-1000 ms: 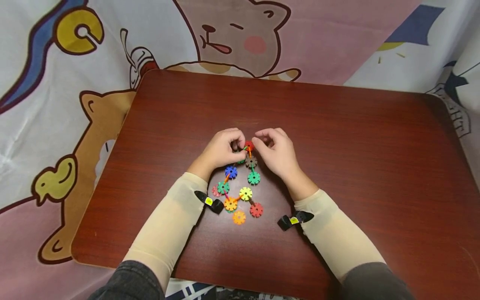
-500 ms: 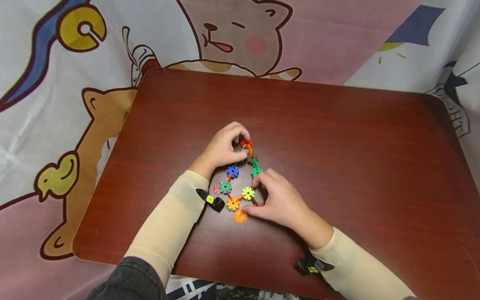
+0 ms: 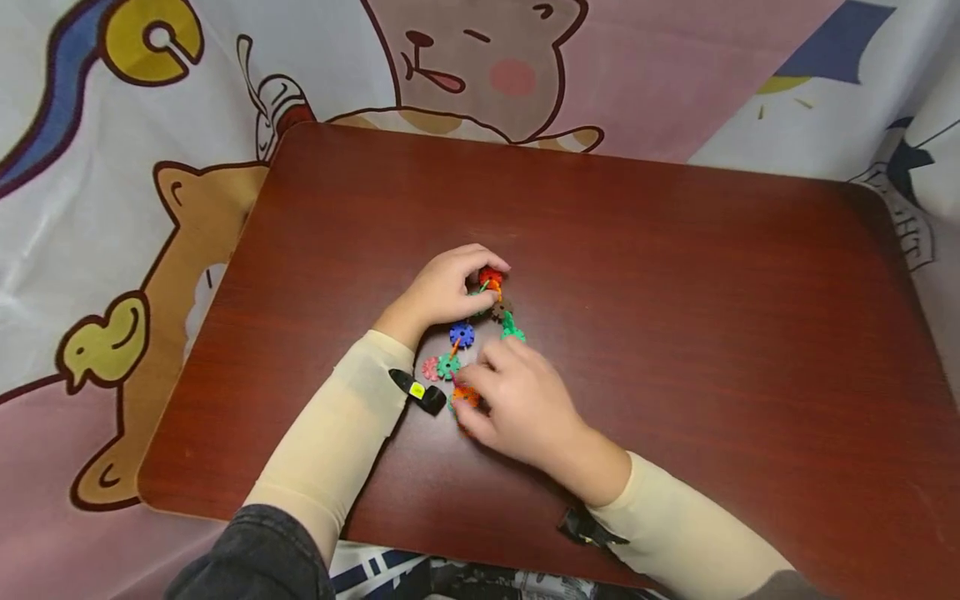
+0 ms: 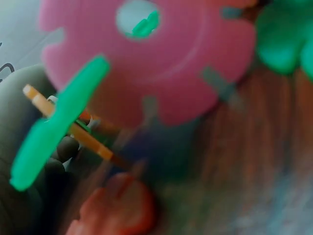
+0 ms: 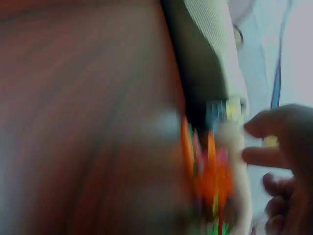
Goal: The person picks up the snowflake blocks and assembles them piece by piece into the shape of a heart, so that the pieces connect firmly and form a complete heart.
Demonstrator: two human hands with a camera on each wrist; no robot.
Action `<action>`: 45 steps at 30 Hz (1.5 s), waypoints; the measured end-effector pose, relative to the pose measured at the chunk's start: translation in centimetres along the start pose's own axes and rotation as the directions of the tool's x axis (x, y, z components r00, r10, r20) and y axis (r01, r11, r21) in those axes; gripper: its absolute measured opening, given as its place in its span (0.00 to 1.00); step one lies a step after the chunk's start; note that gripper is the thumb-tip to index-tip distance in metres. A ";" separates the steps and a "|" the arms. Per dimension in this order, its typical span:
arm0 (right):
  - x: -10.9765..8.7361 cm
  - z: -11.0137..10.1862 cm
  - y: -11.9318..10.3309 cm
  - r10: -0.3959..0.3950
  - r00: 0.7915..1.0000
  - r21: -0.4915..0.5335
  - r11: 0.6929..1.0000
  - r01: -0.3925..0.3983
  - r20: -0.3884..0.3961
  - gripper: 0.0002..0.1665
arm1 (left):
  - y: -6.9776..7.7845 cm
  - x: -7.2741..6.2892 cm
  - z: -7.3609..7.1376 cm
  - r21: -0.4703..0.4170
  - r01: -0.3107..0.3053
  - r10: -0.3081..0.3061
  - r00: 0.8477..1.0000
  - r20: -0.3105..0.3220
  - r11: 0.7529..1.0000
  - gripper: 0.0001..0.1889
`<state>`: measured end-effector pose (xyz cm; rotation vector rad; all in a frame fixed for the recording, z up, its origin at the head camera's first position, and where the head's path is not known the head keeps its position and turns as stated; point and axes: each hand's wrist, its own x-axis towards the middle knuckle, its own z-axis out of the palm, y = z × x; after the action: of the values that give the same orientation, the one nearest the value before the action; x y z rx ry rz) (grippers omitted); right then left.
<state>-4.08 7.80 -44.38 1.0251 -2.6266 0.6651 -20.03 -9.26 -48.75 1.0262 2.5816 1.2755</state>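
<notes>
A chain of small notched plastic discs lies on the table. My left hand (image 3: 444,287) holds the red disc (image 3: 491,277) at its far end between fingers and thumb. Down one side come a brown disc (image 3: 502,312) and a green disc (image 3: 513,335); a blue disc (image 3: 462,336) and another green disc (image 3: 448,367) run down the other. My right hand (image 3: 528,404) hovers over the near end, fingers and thumb spread about an orange disc (image 3: 467,395), with a gap to the pieces in the right wrist view. It hides the discs below. A pink disc (image 4: 161,93) looms large in the left wrist view.
The dark red-brown table (image 3: 675,333) extends far to the right and behind the chain. A patterned cloth (image 3: 645,75) hangs behind and along the left side. Black camera straps (image 3: 420,392) sit on both wrists.
My right hand has come from the red disc down to the near end, then leftward over the orange and yellow discs. My left hand stays at the red disc, which has shifted slightly.
</notes>
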 end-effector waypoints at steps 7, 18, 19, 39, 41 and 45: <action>1.7 2.0 -3.7 0.026 0.982 -0.257 0.966 0.023 0.188 0.23 | 0.0 0.0 -0.3 -0.027 -0.022 0.023 0.999 0.025 0.999 0.17; 2.2 1.9 -3.7 0.121 0.966 -0.220 0.973 -0.070 0.228 0.15 | -0.1 0.1 -0.7 -0.007 -0.047 0.047 0.998 0.045 0.999 0.17; 2.2 1.8 -3.6 0.132 0.965 -0.212 0.974 -0.083 0.227 0.13 | -0.1 0.0 -0.7 -0.016 -0.045 0.046 0.998 0.044 0.999 0.17; 3.8 1.0 -3.2 0.256 0.914 -0.378 0.917 -0.127 0.313 0.04 | -0.3 -0.1 -0.9 -0.017 -0.034 0.035 0.998 0.061 0.999 0.16; 4.0 0.7 -3.1 0.274 0.894 -0.374 0.918 -0.133 0.355 0.03 | -0.2 0.0 -0.8 -0.016 -0.037 0.038 0.998 0.056 0.999 0.16; 4.4 0.2 -3.1 0.300 0.847 -0.355 0.924 -0.144 0.438 0.02 | -0.1 0.1 -0.8 -0.013 -0.042 0.043 0.998 0.049 0.999 0.15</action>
<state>-5.19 3.13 -41.86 0.8803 -3.1849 0.0066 -20.39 -9.76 -48.31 1.1014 2.5261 1.2573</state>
